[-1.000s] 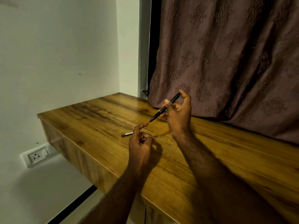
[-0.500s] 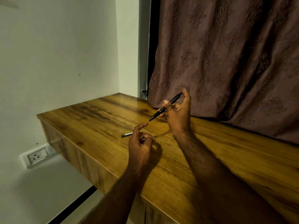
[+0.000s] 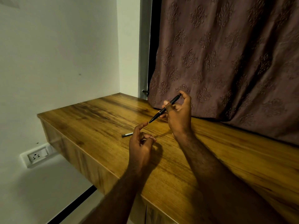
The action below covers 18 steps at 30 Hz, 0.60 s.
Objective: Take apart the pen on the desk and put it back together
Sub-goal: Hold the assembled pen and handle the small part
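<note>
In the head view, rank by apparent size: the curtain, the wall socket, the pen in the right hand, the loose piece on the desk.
1. Curtain
2. Pen
3. Wall socket, close to the pen; unsure
4. Loose piece

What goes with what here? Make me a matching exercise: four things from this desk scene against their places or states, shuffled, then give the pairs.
Things:
1. black pen
2. small grey pen part
3. left hand
4. wall socket

Places or states:
A. lying flat on the wooden desk
B. below the desk's left end, on the wall
C. held tilted above the desk in the right hand
D. forefinger raised to the pen's tip

Pairs: 1-C, 2-A, 3-D, 4-B
</note>
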Motion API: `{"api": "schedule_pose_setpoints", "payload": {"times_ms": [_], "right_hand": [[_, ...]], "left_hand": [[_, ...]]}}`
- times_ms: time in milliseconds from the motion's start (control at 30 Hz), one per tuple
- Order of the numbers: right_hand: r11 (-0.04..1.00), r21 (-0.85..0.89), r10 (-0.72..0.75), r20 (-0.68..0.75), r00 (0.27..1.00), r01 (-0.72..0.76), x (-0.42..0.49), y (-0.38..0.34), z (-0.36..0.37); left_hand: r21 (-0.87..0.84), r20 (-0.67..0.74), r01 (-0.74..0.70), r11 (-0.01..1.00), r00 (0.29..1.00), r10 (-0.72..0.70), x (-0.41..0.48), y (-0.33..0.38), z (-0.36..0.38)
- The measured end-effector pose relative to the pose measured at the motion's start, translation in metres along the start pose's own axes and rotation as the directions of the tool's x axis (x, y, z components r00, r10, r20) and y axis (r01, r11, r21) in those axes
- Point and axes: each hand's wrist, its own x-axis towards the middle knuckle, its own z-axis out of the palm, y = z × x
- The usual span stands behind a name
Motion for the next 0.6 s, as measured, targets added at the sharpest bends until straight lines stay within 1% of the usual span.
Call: {"api": "schedule_pose_setpoints", "payload": {"times_ms": [367,467,600], "right_hand": [[1.0,0.025,0.013,0.027,1.0,-0.013,-0.0002,-0.0002,0.0005],[1.0,0.029,-0.01,0.01,1.0,0.01,-0.0011,-0.0021,-0.0001],[0.998,0.068,0.003,-0.013,1.0,-0.002,0.0008,-0.0026,-0.0004]], "left_hand": [[-0.01,0.005,-0.005,1.0,1.0,0.005,-0.0007,0.0006,-0.0009],[-0.004,0.0,-0.003,1.0,1.0,0.003,0.0006,-0.0011,-0.0005],[0.0,-0.005,0.0,1.0,1.0,0.0,0.0009,-0.0014,0.0]]}}
